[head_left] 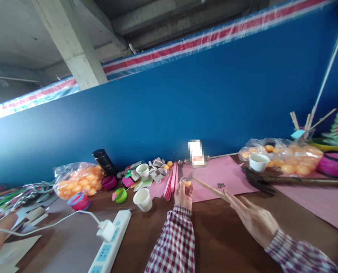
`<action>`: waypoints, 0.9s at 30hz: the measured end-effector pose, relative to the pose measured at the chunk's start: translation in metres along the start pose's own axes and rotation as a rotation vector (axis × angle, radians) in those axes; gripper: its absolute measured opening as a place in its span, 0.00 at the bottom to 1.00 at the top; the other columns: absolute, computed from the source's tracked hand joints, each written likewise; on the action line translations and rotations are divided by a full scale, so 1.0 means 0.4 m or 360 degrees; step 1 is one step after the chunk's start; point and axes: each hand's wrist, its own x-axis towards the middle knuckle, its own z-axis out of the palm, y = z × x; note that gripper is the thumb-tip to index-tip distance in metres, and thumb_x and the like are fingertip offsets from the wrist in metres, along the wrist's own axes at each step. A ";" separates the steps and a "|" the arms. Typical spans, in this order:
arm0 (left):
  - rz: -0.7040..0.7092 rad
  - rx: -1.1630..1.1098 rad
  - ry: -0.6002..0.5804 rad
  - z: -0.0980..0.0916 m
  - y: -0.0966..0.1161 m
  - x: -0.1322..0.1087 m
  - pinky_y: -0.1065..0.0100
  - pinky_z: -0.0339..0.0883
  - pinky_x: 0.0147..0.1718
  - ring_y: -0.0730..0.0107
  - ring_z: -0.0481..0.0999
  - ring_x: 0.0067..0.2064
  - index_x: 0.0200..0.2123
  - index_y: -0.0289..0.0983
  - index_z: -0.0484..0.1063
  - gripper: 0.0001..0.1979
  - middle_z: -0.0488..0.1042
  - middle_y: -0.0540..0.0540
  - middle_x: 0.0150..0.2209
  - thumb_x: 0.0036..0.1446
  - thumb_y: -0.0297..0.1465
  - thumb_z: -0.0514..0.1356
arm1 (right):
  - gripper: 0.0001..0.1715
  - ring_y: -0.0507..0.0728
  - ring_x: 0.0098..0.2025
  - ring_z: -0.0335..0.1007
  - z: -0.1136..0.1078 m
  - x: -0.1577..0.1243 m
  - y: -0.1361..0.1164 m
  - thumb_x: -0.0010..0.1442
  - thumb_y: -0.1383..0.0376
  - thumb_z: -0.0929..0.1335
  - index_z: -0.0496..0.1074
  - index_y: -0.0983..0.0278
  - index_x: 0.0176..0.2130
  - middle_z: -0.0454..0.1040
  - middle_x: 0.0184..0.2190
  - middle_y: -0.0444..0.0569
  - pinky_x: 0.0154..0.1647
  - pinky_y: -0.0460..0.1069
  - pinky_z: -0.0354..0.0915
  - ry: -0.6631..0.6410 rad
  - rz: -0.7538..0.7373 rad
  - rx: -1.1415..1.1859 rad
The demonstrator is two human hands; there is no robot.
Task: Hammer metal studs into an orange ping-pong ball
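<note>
My left hand (183,194), fingers closed, grips a small orange ball (187,184), partly hidden by the fingertips. From the right, my right hand (255,220) pinches the near end of a pale wooden stick (210,188). The stick's far end reaches right up to the ball; whether they touch I cannot tell. Behind both hands lies a pink sheet (214,172) with a few small dark metal pieces (220,185) on it. Left of my left hand is a bundle of folded pink strips (171,182).
White cups (142,200) and a bag of orange balls (80,182) stand to the left. In front is a white power strip (112,242) with a plug and cable. At right lie a hammer (288,181) and another bag of balls (296,159). Another person's hand (3,223) shows far left.
</note>
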 end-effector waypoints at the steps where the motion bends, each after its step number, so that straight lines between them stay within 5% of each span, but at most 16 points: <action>1: -0.0007 0.0001 -0.0012 0.000 0.001 0.000 0.69 0.71 0.31 0.71 0.75 0.31 0.38 0.34 0.68 0.11 0.72 0.41 0.34 0.50 0.29 0.57 | 0.27 0.49 0.23 0.69 0.001 0.000 0.001 0.60 0.62 0.56 0.46 0.54 0.58 0.72 0.35 0.44 0.16 0.42 0.61 -0.0021 -0.0007 -0.0006; 8: -0.0012 -0.0019 -0.0010 0.001 0.001 -0.005 0.69 0.71 0.33 0.72 0.74 0.31 0.39 0.34 0.68 0.11 0.71 0.41 0.35 0.50 0.28 0.57 | 0.27 0.49 0.25 0.70 0.005 0.000 0.004 0.60 0.62 0.56 0.47 0.55 0.58 0.72 0.38 0.45 0.19 0.42 0.63 0.0105 0.0091 -0.0020; 27: -0.0021 -0.0035 -0.0150 0.005 -0.003 -0.008 0.73 0.70 0.31 0.74 0.74 0.31 0.37 0.32 0.68 0.11 0.72 0.42 0.34 0.47 0.24 0.59 | 0.28 0.49 0.24 0.70 0.016 -0.004 0.007 0.60 0.62 0.56 0.45 0.53 0.58 0.72 0.40 0.44 0.18 0.42 0.63 0.0017 0.0098 -0.0008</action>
